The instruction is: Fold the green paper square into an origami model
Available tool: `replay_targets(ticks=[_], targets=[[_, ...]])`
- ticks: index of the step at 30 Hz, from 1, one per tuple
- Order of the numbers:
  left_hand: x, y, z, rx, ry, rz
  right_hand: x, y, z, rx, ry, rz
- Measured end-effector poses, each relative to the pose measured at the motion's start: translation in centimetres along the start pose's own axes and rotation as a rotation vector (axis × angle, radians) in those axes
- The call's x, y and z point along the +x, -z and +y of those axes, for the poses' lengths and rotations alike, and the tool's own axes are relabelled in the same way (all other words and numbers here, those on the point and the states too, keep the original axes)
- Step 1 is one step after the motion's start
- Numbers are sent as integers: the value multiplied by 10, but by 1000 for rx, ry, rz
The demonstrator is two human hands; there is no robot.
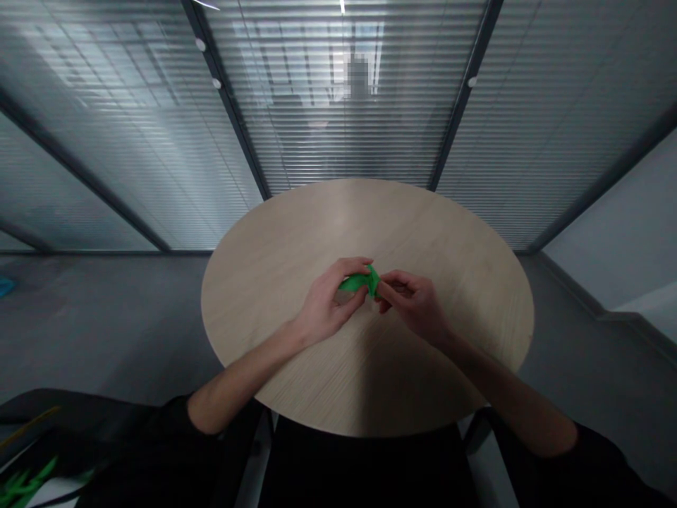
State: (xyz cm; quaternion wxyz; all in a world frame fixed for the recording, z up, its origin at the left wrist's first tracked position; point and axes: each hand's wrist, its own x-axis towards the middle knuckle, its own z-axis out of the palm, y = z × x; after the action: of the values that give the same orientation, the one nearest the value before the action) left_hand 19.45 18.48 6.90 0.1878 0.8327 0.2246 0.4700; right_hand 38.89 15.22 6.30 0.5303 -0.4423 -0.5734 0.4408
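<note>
A small bright green piece of folded paper (372, 281) is held just above the middle of the round table, with creased, pointed edges showing. My left hand (334, 296) grips it from the left between thumb and fingers, and part of the green shows inside the curve of that hand. From the right, my right hand (412, 300) pinches the paper's right edge with thumb and fingertips. The two hands are close together, with the paper bridging them. My fingers hide some of its shape.
The round wooden table (349, 212) stands before glass panels with blinds (343, 141). A dark chair or bag (79, 406) is at the lower left, with green strips (32, 483) beside it. Something blue (5, 286) lies on the floor at the far left.
</note>
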Motion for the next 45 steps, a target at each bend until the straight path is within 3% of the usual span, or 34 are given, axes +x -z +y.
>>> replay_targets(ticks=[10, 15, 32, 45], targets=[[-4, 1, 0, 384, -166, 183, 1, -2, 1, 45, -21, 11], [-5, 2, -3, 515, -310, 168, 1, -5, 2, 29, -18, 22], [-5, 2, -2, 510, -318, 150, 0, -1, 9, -69, 20, -10], [-6, 4, -1, 517, -350, 128, 1, -2, 6, 59, -42, -18]])
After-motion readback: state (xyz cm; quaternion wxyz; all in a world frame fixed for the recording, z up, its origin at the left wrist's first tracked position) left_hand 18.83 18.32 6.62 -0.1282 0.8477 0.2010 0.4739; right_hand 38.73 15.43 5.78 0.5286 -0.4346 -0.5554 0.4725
